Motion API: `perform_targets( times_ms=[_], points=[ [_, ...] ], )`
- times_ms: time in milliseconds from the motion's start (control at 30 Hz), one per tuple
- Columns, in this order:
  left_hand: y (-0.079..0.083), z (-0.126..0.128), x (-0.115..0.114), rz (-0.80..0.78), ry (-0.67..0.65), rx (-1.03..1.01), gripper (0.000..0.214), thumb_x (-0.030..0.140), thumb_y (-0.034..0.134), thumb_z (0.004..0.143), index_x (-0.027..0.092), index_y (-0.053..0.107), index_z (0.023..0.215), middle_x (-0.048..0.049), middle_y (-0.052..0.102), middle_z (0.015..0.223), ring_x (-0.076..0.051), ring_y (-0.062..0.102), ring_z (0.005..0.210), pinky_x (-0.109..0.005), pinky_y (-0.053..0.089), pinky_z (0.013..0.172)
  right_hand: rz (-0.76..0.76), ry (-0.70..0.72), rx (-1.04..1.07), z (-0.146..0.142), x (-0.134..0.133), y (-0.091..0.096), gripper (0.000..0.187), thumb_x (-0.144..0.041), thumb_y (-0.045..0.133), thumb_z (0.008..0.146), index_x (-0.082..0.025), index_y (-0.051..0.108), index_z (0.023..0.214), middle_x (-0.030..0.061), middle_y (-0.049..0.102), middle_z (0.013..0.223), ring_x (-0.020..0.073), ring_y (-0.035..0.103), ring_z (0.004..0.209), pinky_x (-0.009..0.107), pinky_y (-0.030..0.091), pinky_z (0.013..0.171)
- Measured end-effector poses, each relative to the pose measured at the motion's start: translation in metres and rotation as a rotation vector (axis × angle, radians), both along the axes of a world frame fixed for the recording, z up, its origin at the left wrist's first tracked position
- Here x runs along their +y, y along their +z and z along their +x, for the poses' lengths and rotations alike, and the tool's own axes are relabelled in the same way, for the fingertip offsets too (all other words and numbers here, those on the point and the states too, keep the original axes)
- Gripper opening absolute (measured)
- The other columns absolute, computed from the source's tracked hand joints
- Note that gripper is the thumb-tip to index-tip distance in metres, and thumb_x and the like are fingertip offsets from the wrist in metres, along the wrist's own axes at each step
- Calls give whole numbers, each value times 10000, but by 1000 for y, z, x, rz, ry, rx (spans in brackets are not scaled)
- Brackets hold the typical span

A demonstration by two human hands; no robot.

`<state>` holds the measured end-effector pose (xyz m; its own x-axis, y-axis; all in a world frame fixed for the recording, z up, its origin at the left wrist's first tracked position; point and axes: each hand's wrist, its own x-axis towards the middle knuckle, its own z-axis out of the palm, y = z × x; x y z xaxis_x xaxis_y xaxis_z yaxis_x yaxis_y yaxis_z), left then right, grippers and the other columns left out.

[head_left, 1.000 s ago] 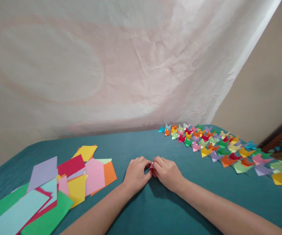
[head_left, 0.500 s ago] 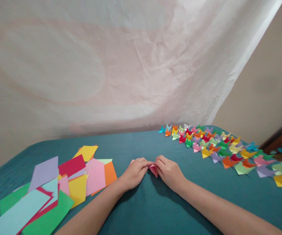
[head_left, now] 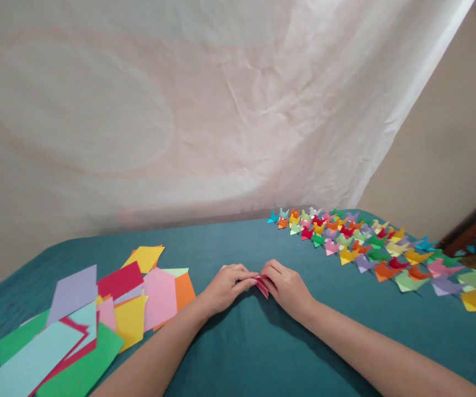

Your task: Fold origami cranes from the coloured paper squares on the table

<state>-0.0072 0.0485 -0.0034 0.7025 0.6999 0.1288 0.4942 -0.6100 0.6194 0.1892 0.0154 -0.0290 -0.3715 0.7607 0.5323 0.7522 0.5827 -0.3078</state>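
A small folded piece of pink paper (head_left: 263, 286) is pinched between my two hands, near the middle of the table. My left hand (head_left: 230, 286) grips its left end between thumb and fingers. From the other side, my right hand (head_left: 284, 288) holds the paper with closed fingers that cover part of it. Its lower folds hang down as pointed flaps between the hands. The exact shape of the fold is partly hidden by my fingertips.
Loose coloured paper sheets (head_left: 130, 309) lie overlapping at the left of the dark green tabletop (head_left: 230, 353). Many folded paper birds (head_left: 362, 248) stand in rows at the right. A pale cloth (head_left: 205, 110) hangs behind the table's far edge.
My left thumb has come forward onto the pink paper, and the paper's folds sit at a slightly different angle. Both hands stay in nearly the same place.
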Motion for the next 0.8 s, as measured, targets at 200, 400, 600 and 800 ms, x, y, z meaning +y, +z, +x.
perform_targets(
  times_ms=[200, 400, 600, 800],
  points=[
    [11, -5, 6, -106, -119, -48, 350, 383, 368, 943, 254, 615, 1155, -28, 635, 953, -143, 558, 914, -231, 396, 851, 0, -7, -11, 1, -1, -1, 141, -189, 474, 907, -176, 593, 832, 37, 595, 824, 128, 584, 730, 217, 460, 681],
    [19, -4, 17, -175, -170, -15, 348, 410, 437, 909, 208, 678, 1057, -32, 653, 873, -140, 571, 823, -215, 414, 780, 5, -11, -16, -1, 0, 1, 163, -197, 463, 913, -173, 590, 814, 37, 592, 810, 126, 580, 717, 214, 454, 670],
    [11, -1, 23, -168, -125, -38, 310, 380, 515, 871, 205, 667, 1077, -26, 643, 854, -139, 577, 798, -215, 419, 751, -21, -17, -15, -1, 0, 2, 155, -178, 473, 905, -159, 600, 819, 45, 587, 818, 128, 574, 719, 218, 455, 670],
    [1, 6, 22, -154, -46, -71, 289, 370, 547, 849, 206, 679, 1047, -24, 645, 861, -134, 577, 788, -213, 423, 740, -4, 0, -1, 0, -1, 4, 189, -182, 441, 917, -163, 599, 814, 46, 584, 808, 127, 568, 722, 219, 456, 682]
  ],
)
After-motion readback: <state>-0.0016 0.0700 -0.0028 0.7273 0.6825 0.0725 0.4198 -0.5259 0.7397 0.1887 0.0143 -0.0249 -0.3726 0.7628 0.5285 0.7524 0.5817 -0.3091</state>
